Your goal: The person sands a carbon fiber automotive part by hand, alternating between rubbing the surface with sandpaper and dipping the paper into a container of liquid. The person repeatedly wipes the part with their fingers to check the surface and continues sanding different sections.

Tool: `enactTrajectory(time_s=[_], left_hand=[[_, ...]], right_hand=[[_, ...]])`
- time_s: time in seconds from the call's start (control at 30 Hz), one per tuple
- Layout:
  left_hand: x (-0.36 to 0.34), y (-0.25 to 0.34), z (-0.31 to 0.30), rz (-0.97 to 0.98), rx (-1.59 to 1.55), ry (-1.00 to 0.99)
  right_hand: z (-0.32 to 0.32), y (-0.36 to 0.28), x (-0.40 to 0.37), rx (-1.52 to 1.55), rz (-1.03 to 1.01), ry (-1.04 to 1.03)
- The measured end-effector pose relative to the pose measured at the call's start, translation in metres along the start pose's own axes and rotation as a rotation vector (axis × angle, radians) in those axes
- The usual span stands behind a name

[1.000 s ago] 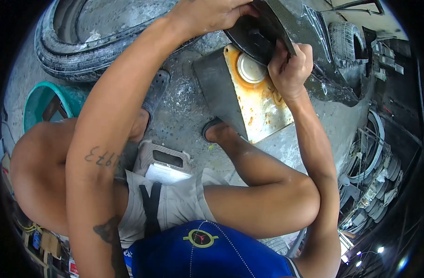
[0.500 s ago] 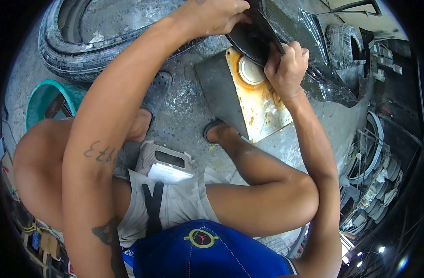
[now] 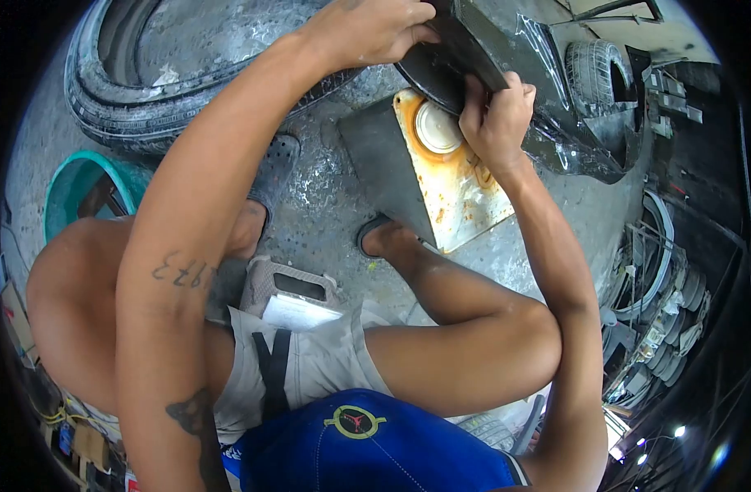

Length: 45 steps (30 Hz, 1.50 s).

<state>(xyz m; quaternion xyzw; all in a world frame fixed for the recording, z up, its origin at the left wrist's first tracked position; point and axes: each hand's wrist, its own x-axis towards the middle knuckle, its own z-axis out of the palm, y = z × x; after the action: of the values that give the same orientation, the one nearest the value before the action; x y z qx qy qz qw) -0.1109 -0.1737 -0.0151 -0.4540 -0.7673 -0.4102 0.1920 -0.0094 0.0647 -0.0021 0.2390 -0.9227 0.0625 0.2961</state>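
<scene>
At the top centre, my left hand (image 3: pixel 381 31) has its fingers bent at the edge of a glossy black panel (image 3: pixel 474 41). To its right, my right hand (image 3: pixel 498 119) pinches the lower edge of the same panel, thumb on one side and fingers on the other. The panel is tilted and runs out of view at the top. Below it a rusty white metal plate (image 3: pixel 449 193) with a round lid (image 3: pixel 438 128) lies against a dark flat sheet (image 3: pixel 383 164) on the floor.
A large tyre (image 3: pixel 137 115) lies at the upper left, above a green tub (image 3: pixel 63 184). A grey plastic stool (image 3: pixel 256 283) with paper (image 3: pixel 297 313) on it is between my legs. Another tyre (image 3: pixel 593 74) is at the upper right, with metal parts (image 3: pixel 658 361) along the right side.
The panel has tilted slightly and its surface now looks duller. My right hand has shifted a little up and left along with it. The whole view has moved slightly.
</scene>
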Motion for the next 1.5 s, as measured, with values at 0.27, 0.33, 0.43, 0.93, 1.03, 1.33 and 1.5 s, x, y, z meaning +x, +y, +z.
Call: enactTrajectory(time_s=[0.27,0.33,0.43,0.93,1.03,1.33,1.5], left_hand=[[0.008,0.022,-0.006,-0.102,-0.128,0.077],[0.007,0.027,-0.007,-0.138,-0.129,0.069],[0.003,0.036,-0.005,-0.198,-0.134,0.099],[-0.008,0.042,0.006,-0.515,-0.145,0.135],[0.004,0.072,0.016,-0.665,-0.605,0.336],[-0.019,0.132,0.005,-0.989,-0.900,0.080],[-0.038,0.127,0.033,-0.416,-0.338,0.193]], right_hand=[[-0.009,0.018,0.010,0.404,0.183,0.260],[-0.015,0.023,0.020,0.409,0.071,0.193],[-0.019,0.023,0.025,0.331,0.044,0.134],[-0.021,0.006,0.026,0.745,0.356,0.261],[-0.045,-0.006,0.033,0.953,0.440,0.207],[-0.078,-0.010,0.038,0.998,0.564,0.350],[-0.054,0.019,0.018,0.758,0.489,0.179]])
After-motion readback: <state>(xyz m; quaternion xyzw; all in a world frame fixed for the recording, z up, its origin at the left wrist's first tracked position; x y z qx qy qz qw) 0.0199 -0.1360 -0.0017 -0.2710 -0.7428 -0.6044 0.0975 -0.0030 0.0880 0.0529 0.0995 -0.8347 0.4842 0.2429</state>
